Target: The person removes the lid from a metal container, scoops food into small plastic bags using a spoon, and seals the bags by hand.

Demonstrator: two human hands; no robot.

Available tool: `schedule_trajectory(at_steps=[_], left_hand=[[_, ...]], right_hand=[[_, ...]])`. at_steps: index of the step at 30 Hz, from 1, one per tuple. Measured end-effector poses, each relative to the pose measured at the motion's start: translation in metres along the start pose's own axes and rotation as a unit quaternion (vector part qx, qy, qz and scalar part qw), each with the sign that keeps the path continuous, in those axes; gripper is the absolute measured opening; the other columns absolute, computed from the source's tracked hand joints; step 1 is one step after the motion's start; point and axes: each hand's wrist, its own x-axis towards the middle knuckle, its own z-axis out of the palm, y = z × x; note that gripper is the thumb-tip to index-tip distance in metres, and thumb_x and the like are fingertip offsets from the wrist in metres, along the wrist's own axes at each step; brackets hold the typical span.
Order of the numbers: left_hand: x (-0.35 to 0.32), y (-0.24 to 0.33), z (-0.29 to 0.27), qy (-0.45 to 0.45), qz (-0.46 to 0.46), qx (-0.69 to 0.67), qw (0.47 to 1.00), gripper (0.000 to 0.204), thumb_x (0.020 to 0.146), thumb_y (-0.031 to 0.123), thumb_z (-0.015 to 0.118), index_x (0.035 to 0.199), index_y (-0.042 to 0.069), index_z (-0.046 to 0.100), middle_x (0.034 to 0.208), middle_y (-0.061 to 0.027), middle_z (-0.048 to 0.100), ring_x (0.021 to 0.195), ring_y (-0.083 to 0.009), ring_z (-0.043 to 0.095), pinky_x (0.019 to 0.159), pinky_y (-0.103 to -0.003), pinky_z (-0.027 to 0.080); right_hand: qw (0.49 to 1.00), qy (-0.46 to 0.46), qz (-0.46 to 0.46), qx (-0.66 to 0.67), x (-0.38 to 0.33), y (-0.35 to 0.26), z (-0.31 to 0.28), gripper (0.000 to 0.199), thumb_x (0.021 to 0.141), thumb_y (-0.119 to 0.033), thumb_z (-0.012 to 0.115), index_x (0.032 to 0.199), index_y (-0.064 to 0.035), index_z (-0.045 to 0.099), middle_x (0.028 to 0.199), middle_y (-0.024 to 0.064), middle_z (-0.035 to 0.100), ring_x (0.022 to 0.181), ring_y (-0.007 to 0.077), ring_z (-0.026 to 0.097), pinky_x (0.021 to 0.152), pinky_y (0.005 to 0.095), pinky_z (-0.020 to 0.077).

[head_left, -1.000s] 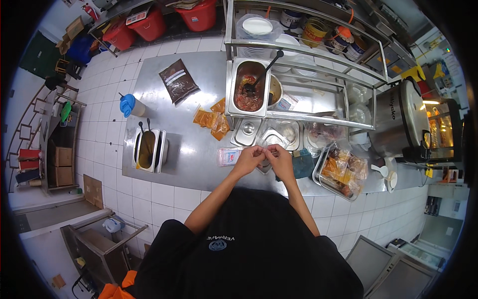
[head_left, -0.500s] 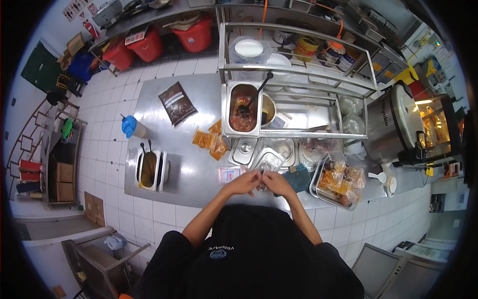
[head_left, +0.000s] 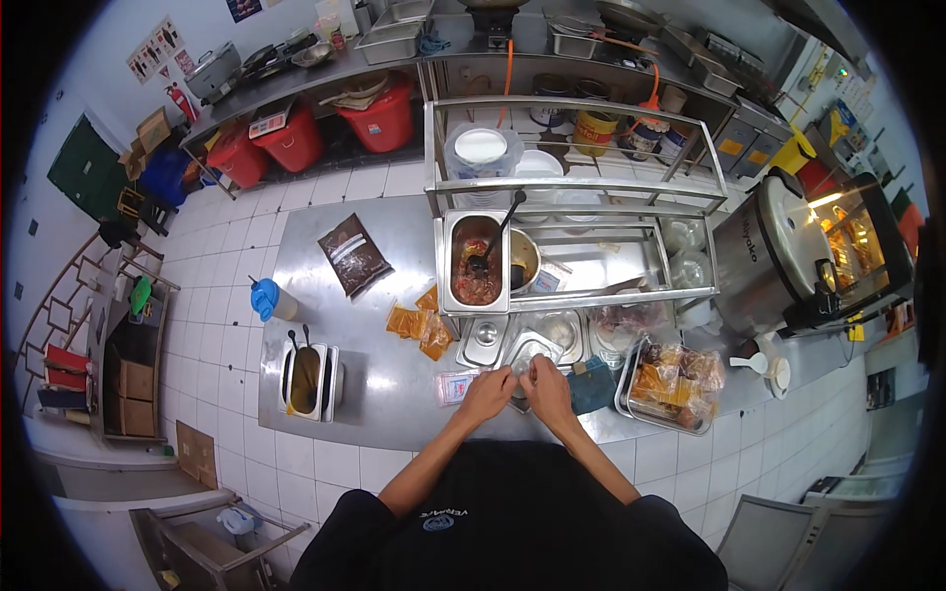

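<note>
My left hand (head_left: 489,395) and my right hand (head_left: 548,391) are close together over the front edge of the steel table. Both are closed, with fingertips pinched near each other. Something clear and thin seems to be between them, too small to make out. Right behind them lie steel pan lids (head_left: 535,347). Left of my left hand is a flat printed plastic packet (head_left: 455,387), pinkish white. A dark green cloth (head_left: 591,385) lies beside my right hand. Further right stands a steel pan (head_left: 624,399) filled with clear bags of orange-brown food (head_left: 662,382).
A steel rack (head_left: 581,298) stands behind, bearing a pan of red sauce (head_left: 475,286) with a black ladle. Left are orange sachets (head_left: 422,323), a dark brown pouch (head_left: 355,256), a blue-lidded bottle (head_left: 268,299) and sauce pans (head_left: 305,382). A large cooker (head_left: 774,256) is at right.
The view has tilted up, so the table and my hands sit lower in the picture. My hands stay together and closed, with the fingers slightly shifted.
</note>
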Motion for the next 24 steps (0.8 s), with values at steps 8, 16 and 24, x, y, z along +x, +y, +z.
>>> schedule_trajectory(at_steps=[8,16,24], left_hand=[[0.016,-0.01,-0.028,-0.061,0.062,0.044,0.995,0.024,0.09,0.019,0.051,0.084,-0.002,0.06,0.075,-0.0273,0.06,0.074,-0.0455,0.06,0.068,-0.051,0.046],[-0.002,-0.011,-0.018,-0.077,0.071,-0.13,0.986,0.023,0.1,0.017,0.053,0.101,-0.002,0.067,0.081,-0.0104,0.068,0.077,-0.0203,0.068,0.071,-0.032,0.05],[0.001,-0.003,-0.034,-0.057,0.113,0.055,0.99,0.019,0.092,0.011,0.061,0.104,-0.001,0.069,0.086,-0.0108,0.072,0.083,-0.0227,0.068,0.08,-0.036,0.051]], right_hand=[[0.967,-0.218,-0.105,-0.077,-0.01,0.016,-0.003,0.023,0.091,-0.023,0.061,0.104,-0.0056,0.068,0.092,0.0192,0.065,0.088,0.0372,0.065,0.078,0.0482,0.05],[0.924,-0.171,-0.005,0.342,0.02,0.027,-0.006,0.025,0.095,-0.028,0.059,0.099,-0.0083,0.074,0.09,0.0184,0.064,0.089,0.0302,0.061,0.082,0.0409,0.0476],[0.983,-0.099,-0.072,0.135,0.014,0.018,-0.026,0.022,0.092,-0.021,0.058,0.092,-0.0047,0.073,0.088,0.0143,0.064,0.078,0.0294,0.062,0.073,0.0411,0.0491]])
